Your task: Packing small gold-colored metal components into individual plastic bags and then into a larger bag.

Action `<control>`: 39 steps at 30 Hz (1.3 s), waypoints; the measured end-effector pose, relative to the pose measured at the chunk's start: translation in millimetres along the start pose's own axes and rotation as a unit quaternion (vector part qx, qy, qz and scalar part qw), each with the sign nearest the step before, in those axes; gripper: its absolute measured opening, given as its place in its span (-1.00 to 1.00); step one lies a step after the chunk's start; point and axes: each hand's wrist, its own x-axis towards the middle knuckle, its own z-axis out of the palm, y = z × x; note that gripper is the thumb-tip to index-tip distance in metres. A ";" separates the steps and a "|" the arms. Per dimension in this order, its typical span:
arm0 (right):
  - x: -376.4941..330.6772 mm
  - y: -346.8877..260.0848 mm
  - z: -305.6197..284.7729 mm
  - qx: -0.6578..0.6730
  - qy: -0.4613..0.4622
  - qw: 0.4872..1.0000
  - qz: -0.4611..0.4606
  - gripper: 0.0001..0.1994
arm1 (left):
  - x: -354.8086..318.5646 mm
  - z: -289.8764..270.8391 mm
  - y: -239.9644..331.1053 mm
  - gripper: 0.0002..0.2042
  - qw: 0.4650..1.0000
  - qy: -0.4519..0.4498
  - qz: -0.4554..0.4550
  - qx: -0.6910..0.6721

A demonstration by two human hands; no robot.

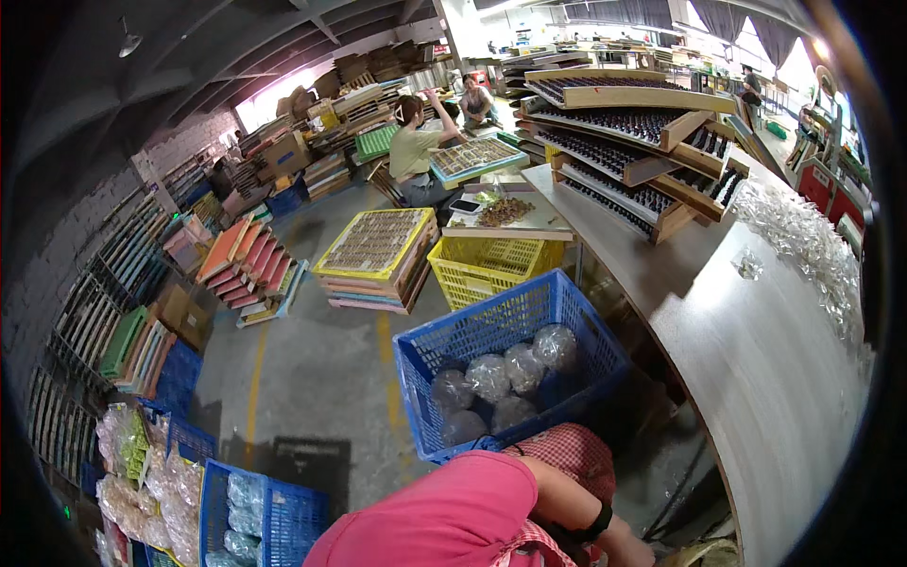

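A pink sleeve and a forearm with a black wristband (pixel 601 520) cross the lower middle of the head view; I take this to be my left arm. At the lower edge my left hand (pixel 631 550) shows only in part. Its fingers are cut off, so what it touches is hidden. My right hand is out of view. Beyond my red checkered apron (pixel 578 455) stands a blue plastic crate (pixel 605 352). Inside it lie several round, clear plastic bundles (pixel 488 376). A pale, curved yellowish rim (pixel 704 550) shows near the left hand.
A long table (pixel 756 397) runs along my right, bearing stacked wooden trays (pixel 631 142) and a heap of clear plastic pieces (pixel 803 246). A yellow crate (pixel 491 274) and stacked frames (pixel 373 250) stand ahead. Bagged goods fill blue crates (pixel 293 520) at lower left. Two people sit farther off.
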 end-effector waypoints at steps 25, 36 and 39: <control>-47.5 34.2 -51.7 -0.037 0.043 0.989 0.134 -0.71 | 19.2 24.6 -12.0 -0.81 0.997 0.015 -0.051 0.056; -34.3 42.9 -72.7 -0.042 0.064 0.984 0.162 -0.69 | -1.3 0.0 -48.7 -0.62 0.991 0.025 -0.095 0.091; -10.0 65.9 -26.9 -0.012 0.079 0.979 0.188 -0.69 | -22.7 -61.4 -33.6 -0.64 0.984 0.046 -0.114 0.126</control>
